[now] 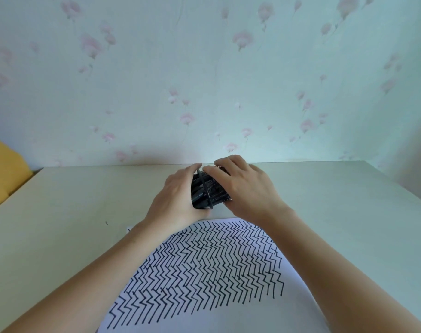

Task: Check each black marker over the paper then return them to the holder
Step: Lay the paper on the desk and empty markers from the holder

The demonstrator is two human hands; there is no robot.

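A black mesh holder (216, 191) lies tipped on its side on the table, its open rim facing left, just beyond the paper. Several black markers (200, 192) stick out of its mouth. My left hand (174, 197) cups the marker ends at the rim. My right hand (246, 186) lies over the holder's body and grips it. A white sheet of paper (298, 296) covered with rows of black zigzag lines sits in front, between my forearms.
The cream table (72, 212) ends at a floral wallpapered wall (204, 80) close behind the holder. Something yellow (3, 169) sits past the table's left edge.
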